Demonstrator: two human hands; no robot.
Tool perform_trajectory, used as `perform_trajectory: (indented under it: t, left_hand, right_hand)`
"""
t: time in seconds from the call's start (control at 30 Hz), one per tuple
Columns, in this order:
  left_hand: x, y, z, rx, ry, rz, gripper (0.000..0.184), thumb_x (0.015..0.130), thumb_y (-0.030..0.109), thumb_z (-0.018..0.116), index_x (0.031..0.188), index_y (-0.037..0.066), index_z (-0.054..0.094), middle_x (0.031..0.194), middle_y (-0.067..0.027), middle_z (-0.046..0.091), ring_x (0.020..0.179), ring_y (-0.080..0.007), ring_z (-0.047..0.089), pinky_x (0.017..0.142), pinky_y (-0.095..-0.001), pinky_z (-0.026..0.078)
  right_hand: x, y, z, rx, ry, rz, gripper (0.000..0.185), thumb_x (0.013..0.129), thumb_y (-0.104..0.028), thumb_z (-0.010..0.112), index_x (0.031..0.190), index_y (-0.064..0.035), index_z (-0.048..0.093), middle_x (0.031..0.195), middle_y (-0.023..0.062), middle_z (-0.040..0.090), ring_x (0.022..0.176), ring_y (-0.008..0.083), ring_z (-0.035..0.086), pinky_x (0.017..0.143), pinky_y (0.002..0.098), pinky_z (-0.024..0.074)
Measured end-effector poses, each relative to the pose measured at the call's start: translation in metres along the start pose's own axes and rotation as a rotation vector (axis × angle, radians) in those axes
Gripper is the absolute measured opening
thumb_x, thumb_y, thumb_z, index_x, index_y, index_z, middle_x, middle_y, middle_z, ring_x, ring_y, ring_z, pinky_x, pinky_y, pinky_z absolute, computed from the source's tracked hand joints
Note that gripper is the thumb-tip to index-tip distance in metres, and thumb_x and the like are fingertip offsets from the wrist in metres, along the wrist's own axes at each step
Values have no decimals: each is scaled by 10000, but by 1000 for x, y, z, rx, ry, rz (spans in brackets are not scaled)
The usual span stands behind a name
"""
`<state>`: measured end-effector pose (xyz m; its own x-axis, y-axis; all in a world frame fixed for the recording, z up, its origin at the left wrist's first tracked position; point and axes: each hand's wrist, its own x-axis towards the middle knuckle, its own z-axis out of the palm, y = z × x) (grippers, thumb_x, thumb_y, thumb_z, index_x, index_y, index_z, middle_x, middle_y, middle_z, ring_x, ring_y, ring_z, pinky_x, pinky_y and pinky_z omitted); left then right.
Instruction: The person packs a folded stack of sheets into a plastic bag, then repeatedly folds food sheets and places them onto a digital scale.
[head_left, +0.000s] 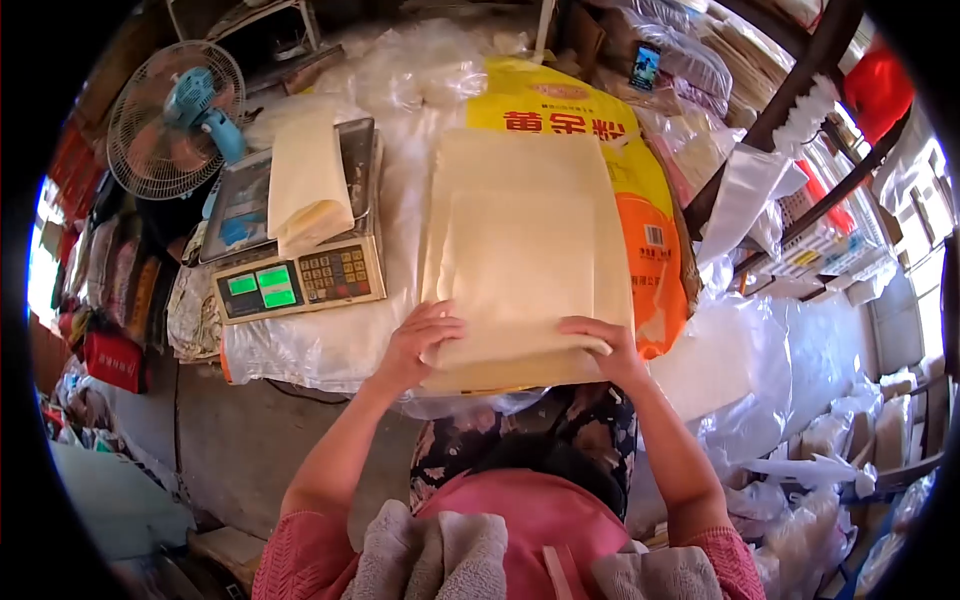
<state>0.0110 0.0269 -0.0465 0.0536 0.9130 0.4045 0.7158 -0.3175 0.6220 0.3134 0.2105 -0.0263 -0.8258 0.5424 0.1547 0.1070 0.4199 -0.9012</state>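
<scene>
Pale cream sheets (525, 240) lie stacked in front of me, their near edge lifted and curling. My left hand (425, 340) grips the near left corner of the upper sheets, fingers on top. At the near right corner, my right hand (605, 345) is closed round the rolled edge of the same sheets. Left of the stack is a digital scale (300, 285) with green displays. A folded bundle of similar cream sheets (310, 180) rests on its tray.
A yellow and orange printed sack (645, 240) lies under the stack. Behind the scale stands a fan (180, 120). A phone (645, 65) is at the back right, near plastic-wrapped bundles. Clear plastic (740, 360) spreads at the right. A red bag (115, 360) hangs at left.
</scene>
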Motion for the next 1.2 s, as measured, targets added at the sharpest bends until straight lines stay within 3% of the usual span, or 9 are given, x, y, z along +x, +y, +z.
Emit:
perform_trajectory:
  t: [0.13, 0.33, 0.4, 0.53, 0.63, 0.73, 0.93, 1.03, 1.2]
  left_hand:
    - [30, 21, 1, -375, 220, -814, 328, 742, 47, 674, 1065, 12, 629, 969, -156, 688, 1109, -265, 584, 1003, -359, 391]
    - [62, 25, 10, 74, 317, -759, 665, 740, 148, 749, 1323, 37, 448, 1295, -202, 509, 1225, -310, 466, 984, -391, 398]
    - [55, 9, 24, 457, 174, -374, 748, 773, 372, 719, 1366, 39, 410, 1417, -191, 368, 1316, -352, 340, 1064, -485, 295]
    - [59, 16, 37, 620, -57, -246, 731, 801, 497, 641, 1350, 62, 435, 1440, -149, 374, 1350, -368, 307, 1109, -531, 211]
    - [61, 7, 30, 617, -75, -207, 687, 759, 408, 704, 1305, 56, 480, 1400, -147, 430, 1310, -351, 373, 1097, -499, 256]
    - [65, -6, 14, 525, -53, -143, 555, 721, 309, 735, 1182, 50, 566, 1260, -134, 562, 1193, -309, 508, 1074, -462, 307]
    - [60, -22, -25, 182, -32, -234, 364, 769, 270, 714, 1025, 38, 599, 931, -105, 681, 849, -269, 653, 961, -400, 432]
    - [65, 9, -17, -326, 259, -522, 393, 833, 334, 678, 1048, 24, 567, 852, -122, 661, 787, -249, 641, 815, -336, 494]
    - [92, -19, 14, 208, 392, -687, 396, 880, 367, 628, 1066, 27, 550, 808, -119, 606, 706, -293, 590, 667, -385, 478]
  right_hand:
    - [22, 9, -2, 157, 221, 441, 254, 874, -116, 635, 1100, 0, 629, 986, 59, 691, 889, 127, 621, 791, 298, 496]
    - [53, -14, 1, -329, 362, 458, 381, 791, -302, 696, 804, 29, 509, 716, 249, 556, 681, 370, 565, 617, 436, 433]
    - [56, -17, 1, -359, 359, 459, 370, 798, -289, 691, 821, 40, 522, 716, 250, 569, 712, 385, 586, 635, 442, 441]
    - [59, -27, 8, -591, 360, 389, 722, 776, -414, 710, 1342, -66, 427, 1195, 218, 552, 1064, 355, 570, 871, 417, 466]
    - [63, -31, 5, -951, 228, -113, 888, 782, -443, 697, 1469, -115, 240, 1466, 203, 308, 1341, 374, 330, 1077, 455, 326]
    - [59, -34, 0, -956, -132, 134, 826, 795, -437, 683, 1449, -116, 294, 1530, 177, 195, 1420, 351, 161, 1138, 475, 210]
    - [44, -6, -46, -702, -234, -179, 666, 808, -418, 674, 1344, -81, 468, 1364, 184, 478, 1301, 311, 423, 1057, 396, 355]
    - [40, -29, -43, -256, 57, 316, 462, 855, -414, 627, 1107, -28, 595, 1042, 196, 646, 1005, 342, 616, 832, 391, 489]
    - [72, -1, -17, -449, 412, 400, 401, 895, -405, 579, 830, -13, 531, 729, 209, 609, 730, 429, 588, 633, 469, 455]
